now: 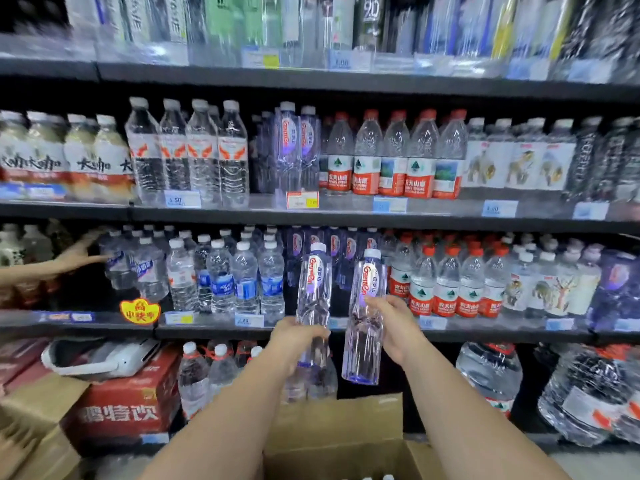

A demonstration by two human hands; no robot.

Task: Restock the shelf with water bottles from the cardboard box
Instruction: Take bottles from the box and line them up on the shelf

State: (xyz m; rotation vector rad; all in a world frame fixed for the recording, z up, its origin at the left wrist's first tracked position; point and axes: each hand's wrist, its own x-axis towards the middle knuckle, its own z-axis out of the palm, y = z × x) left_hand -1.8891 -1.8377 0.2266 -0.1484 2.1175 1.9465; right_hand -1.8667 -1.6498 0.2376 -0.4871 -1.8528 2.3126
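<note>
Now, with left hand (297,338) gripping the left bottle (313,289) and right hand (394,328) the right bottle (367,285) at frame centre above the box (346,422), best slide both upright into the matching purple row (334,244) on the shelf (221,332).

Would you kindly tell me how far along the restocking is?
Done: purple bottles stand at the back of their shelf row; its front looks unfilled. In hand: the left hand grips the left bottle, the right hand the right bottle, both raised before that row. Left: place both; caps show more in the box.
</note>
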